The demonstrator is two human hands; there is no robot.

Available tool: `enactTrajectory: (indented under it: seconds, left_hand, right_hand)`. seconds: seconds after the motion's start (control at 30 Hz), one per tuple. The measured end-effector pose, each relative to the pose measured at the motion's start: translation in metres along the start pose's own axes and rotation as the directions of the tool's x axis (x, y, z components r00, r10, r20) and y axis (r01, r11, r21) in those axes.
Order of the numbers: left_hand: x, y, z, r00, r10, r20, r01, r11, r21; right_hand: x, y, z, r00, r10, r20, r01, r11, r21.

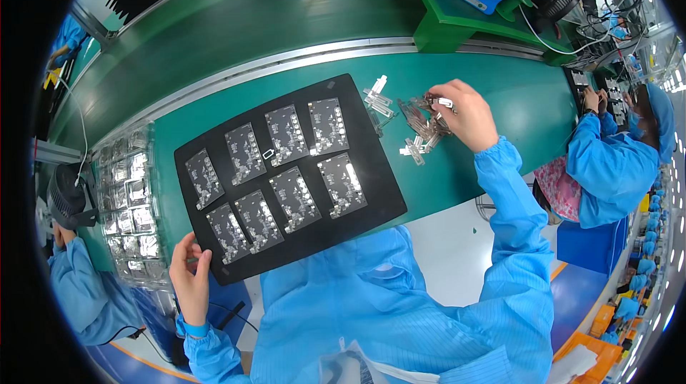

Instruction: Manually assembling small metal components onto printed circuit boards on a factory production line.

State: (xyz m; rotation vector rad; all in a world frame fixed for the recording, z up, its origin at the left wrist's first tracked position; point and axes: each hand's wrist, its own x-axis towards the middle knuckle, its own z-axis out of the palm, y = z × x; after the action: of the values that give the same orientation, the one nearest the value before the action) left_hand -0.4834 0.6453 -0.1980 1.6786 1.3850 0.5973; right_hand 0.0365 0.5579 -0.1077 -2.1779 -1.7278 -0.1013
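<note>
Left hand (191,273) touches mat (380,187) edge; bench (525,116) lies open rightward.

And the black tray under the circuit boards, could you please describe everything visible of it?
The black tray is a flat, matte sheet with rounded corners, perhaps plastic or rubber. It lies slantwise on the green table, by the near edge. Eight circuit boards lie on it in two rows of four, a small pale loop among them. The left hand appears to touch its lower-left edge.
</note>
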Motion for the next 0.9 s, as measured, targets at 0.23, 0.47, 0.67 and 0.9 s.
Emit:
enactTrajectory:
  seconds: [0.23,0.47,0.67,0.9]
  left_hand:
    - [0.028,0.032,-0.002,0.972,0.226,-0.068,-0.21,0.959,0.188]
    - [0.076,0.055,0.015,0.923,0.385,0.007,-0.374,0.892,0.255]
    - [0.094,0.038,0.028,0.861,0.509,-0.023,-0.462,0.799,0.385]
    - [0.101,0.04,0.024,0.876,0.482,0.024,-0.461,0.821,0.336]
  right_hand:
    - [0.007,0.003,-0.01,0.998,0.07,-0.007,-0.066,0.967,0.244]
    - [0.017,0.01,-0.021,0.985,0.168,0.048,-0.171,0.866,0.469]
    - [0.027,0.013,-0.03,0.979,0.171,0.108,-0.2,0.738,0.644]
    - [0.038,0.014,-0.017,0.943,0.327,0.066,-0.262,0.602,0.754]
